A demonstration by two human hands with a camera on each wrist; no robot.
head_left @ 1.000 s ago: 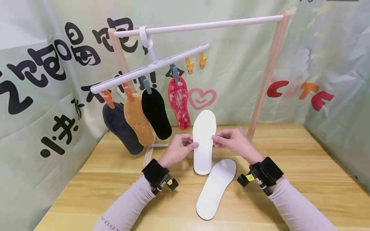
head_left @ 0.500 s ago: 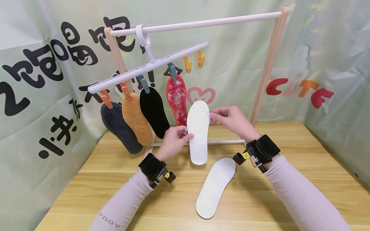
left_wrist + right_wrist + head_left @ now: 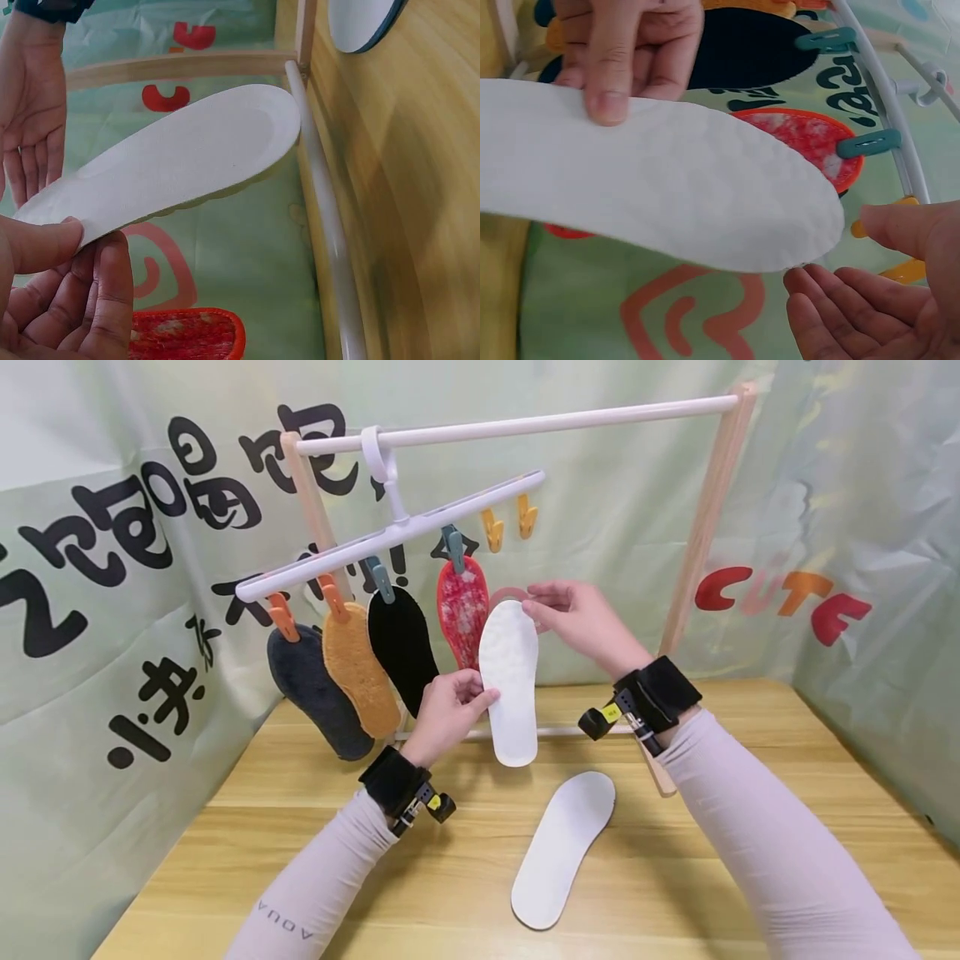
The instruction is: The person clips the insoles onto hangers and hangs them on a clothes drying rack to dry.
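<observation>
My left hand (image 3: 450,708) pinches a white insole (image 3: 510,693) at its left edge, thumb in front and fingers behind. The insole stands upright above the table, wide end up, with faint bumps on that end in the right wrist view. My right hand (image 3: 581,617) is at its upper right edge. Its thumb and fingers are spread apart there, fingertips right at the rim of the insole (image 3: 705,180). A second white insole (image 3: 562,852) lies flat on the table. Behind the raised one, a red insole (image 3: 461,610) hangs from a teal clip (image 3: 454,548), partly hidden.
A white clip hanger (image 3: 390,535) hangs tilted from the wooden rack's bar (image 3: 555,422). Dark grey (image 3: 318,693), tan (image 3: 360,668) and black (image 3: 401,647) insoles hang clipped at its left. Yellow clips (image 3: 492,531) with nothing in them are at its right end.
The held white insole has risen off its lower position toward the hanger. My right hand has let go of its side and moved up to the top edge; my left hand keeps its pinch.
</observation>
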